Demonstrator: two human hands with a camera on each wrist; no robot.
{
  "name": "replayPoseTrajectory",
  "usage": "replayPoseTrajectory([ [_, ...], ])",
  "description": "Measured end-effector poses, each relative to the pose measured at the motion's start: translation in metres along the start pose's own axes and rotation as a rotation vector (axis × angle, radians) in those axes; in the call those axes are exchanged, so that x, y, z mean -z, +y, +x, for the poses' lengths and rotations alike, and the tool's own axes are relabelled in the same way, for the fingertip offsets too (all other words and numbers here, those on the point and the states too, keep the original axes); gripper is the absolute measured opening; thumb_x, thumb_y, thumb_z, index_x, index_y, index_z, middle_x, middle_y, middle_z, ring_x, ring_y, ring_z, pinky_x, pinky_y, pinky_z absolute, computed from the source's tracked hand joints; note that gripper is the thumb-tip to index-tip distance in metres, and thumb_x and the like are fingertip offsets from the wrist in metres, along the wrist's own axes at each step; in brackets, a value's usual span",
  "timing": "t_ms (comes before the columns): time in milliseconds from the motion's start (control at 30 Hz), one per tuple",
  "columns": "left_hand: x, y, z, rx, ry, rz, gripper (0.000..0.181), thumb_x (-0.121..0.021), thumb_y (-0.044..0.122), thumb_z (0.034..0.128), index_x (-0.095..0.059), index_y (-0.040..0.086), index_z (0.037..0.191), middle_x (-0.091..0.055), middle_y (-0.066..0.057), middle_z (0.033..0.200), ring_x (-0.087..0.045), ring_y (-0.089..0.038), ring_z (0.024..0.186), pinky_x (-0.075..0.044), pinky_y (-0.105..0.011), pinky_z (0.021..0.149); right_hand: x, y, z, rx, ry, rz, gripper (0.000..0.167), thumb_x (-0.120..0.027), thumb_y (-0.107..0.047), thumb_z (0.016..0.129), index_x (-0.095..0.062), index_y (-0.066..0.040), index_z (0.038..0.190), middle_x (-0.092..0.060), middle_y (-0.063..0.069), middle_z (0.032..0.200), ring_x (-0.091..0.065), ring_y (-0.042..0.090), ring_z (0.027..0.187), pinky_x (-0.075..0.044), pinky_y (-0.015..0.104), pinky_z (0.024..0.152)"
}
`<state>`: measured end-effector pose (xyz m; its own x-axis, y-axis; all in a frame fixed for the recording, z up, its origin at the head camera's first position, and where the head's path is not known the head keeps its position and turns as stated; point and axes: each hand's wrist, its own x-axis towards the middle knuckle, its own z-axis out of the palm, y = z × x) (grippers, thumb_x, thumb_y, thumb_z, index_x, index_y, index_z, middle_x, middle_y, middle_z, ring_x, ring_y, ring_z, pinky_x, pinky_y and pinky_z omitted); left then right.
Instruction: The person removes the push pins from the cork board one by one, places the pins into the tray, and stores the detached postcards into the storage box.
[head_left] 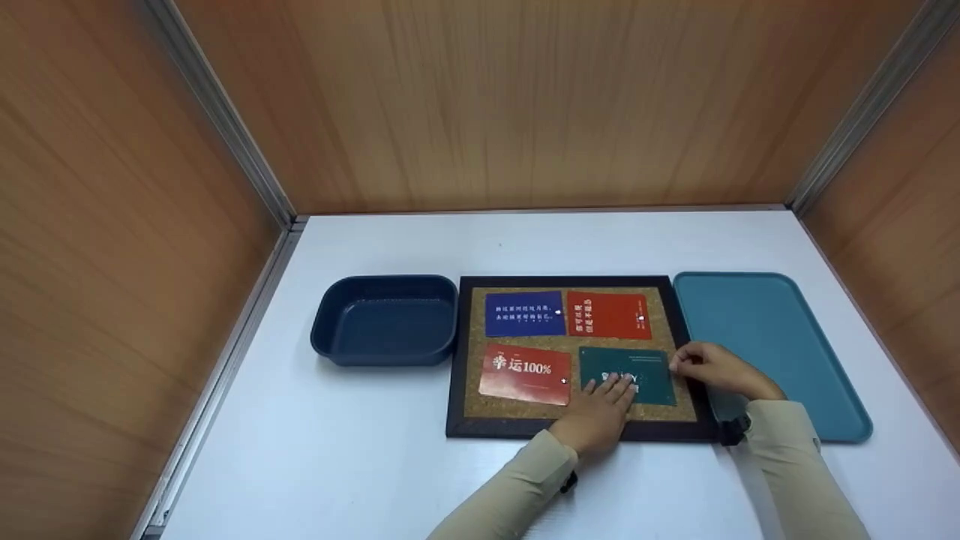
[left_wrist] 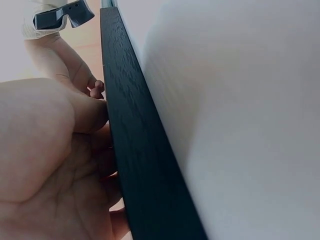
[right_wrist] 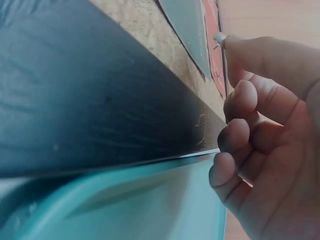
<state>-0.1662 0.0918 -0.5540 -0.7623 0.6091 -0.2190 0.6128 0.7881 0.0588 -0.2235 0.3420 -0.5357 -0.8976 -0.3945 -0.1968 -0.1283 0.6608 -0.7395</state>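
Observation:
A green card [head_left: 651,375] lies on the lower right of a dark-framed cork board [head_left: 571,414]. Spread over that card's left part, the fingers of my left hand [head_left: 592,421] press it from the front edge; in the left wrist view the palm is over the frame [left_wrist: 135,125]. At the card's right edge, my right hand [head_left: 724,369] pinches a small pale push pin [right_wrist: 218,38] between thumb and forefinger, point exposed. The other fingers are curled. A blue card [head_left: 517,319], a red card [head_left: 611,319] and a lighter red card [head_left: 517,390] each carry a pin at the right side.
Left of the board stands a deep navy dish [head_left: 397,330]. A teal tray [head_left: 772,337] lies against the board's right side, under my right forearm. Wooden panels [head_left: 525,112] enclose the white table [head_left: 337,450] at the back and both sides.

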Motion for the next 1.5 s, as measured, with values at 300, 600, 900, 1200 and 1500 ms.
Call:
replayPoseTrajectory([
  [300, -0.001, 0.000, 0.002, -0.002, 0.001, 0.016, 0.049, -0.028, 0.039, 0.1050, -0.025, 0.028, 0.153, -0.018, 0.015, 0.159, -0.016, -0.006, 0.147, -0.023, -0.029, 0.120, 0.010, 0.003, -0.002, 0.002, 0.031, 0.011, 0.025, -0.055, -0.020, 0.099, -0.065, 0.003, 0.099, -0.065, 0.014, 0.097, -0.057, 0.012, 0.082, -0.049, 0.020, 0.071],
  [600, 0.001, 0.000, 0.001, -0.010, 0.002, 0.005, 0.049, -0.028, 0.038, 0.1052, -0.025, 0.027, 0.153, -0.019, 0.013, 0.159, -0.017, -0.007, 0.147, -0.023, -0.030, 0.120, 0.019, 0.010, -0.007, -0.029, 0.081, 0.018, 0.029, -0.053, -0.024, 0.100, -0.065, 0.002, 0.104, -0.063, 0.015, 0.105, -0.053, 0.005, 0.082, -0.048, 0.021, 0.071],
  [900, 0.000, 0.000, 0.000, -0.014, -0.003, 0.007, 0.050, -0.027, 0.038, 0.1050, -0.023, 0.027, 0.153, -0.017, 0.013, 0.160, -0.015, -0.007, 0.148, -0.022, -0.030, 0.120, 0.025, 0.020, -0.012, -0.064, 0.087, 0.033, 0.034, -0.050, -0.027, 0.101, -0.063, 0.004, 0.108, -0.061, 0.018, 0.112, -0.052, 0.006, 0.085, -0.047, 0.021, 0.072],
  [1200, 0.002, 0.000, -0.003, -0.011, 0.012, 0.007, 0.049, -0.027, 0.037, 0.1053, -0.025, 0.026, 0.153, -0.018, 0.012, 0.160, -0.016, -0.008, 0.148, -0.023, -0.031, 0.120, 0.033, 0.025, -0.017, -0.120, 0.151, 0.053, 0.039, -0.053, -0.032, 0.099, -0.062, 0.005, 0.109, -0.059, 0.013, 0.095, -0.045, 0.009, 0.072, -0.040, 0.025, 0.060],
  [1500, 0.002, 0.001, -0.003, -0.007, 0.008, -0.029, 0.049, -0.024, 0.038, 0.1054, -0.024, 0.026, 0.153, -0.017, 0.012, 0.160, -0.015, -0.008, 0.148, -0.022, -0.031, 0.120, 0.038, 0.034, -0.022, -0.153, 0.204, 0.021, 0.044, -0.051, -0.036, 0.100, -0.060, 0.005, 0.114, -0.061, 0.018, 0.108, -0.049, 0.009, 0.081, -0.042, 0.023, 0.067],
])
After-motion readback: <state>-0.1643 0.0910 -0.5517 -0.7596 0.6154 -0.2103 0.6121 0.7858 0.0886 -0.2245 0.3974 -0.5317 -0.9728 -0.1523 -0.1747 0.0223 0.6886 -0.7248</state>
